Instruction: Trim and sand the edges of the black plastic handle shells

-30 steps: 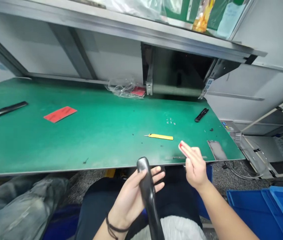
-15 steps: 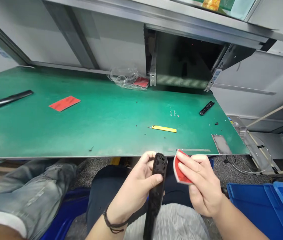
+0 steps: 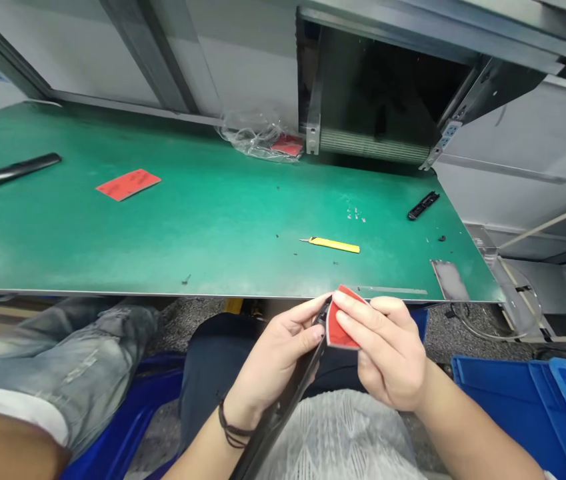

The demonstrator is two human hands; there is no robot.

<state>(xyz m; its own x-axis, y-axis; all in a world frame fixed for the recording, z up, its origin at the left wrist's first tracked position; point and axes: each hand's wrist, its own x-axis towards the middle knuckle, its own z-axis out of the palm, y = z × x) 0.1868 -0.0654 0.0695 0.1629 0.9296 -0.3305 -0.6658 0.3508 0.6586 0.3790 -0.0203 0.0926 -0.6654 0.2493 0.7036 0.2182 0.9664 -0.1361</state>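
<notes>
My left hand [image 3: 283,353] is closed round the upper end of a long black plastic part [image 3: 283,413], which slants down to the lower left over my lap. My right hand [image 3: 387,353] pinches a small red sheet [image 3: 340,328] and holds it against the top end of that part. Both hands hover just below the front edge of the green table [image 3: 203,233].
On the green mat lie a yellow utility knife [image 3: 333,245], a red sheet [image 3: 128,184], a long black bar [image 3: 7,175], a small black piece [image 3: 423,205] and a plastic bag [image 3: 257,137]. Blue bins [image 3: 527,413] stand at the right. Another person's jeans-clad leg [image 3: 63,360] is at the left.
My right hand brought the red sheet from the table edge down to the black part's top end. My left hand turned the part and tilted it to the lower left.
</notes>
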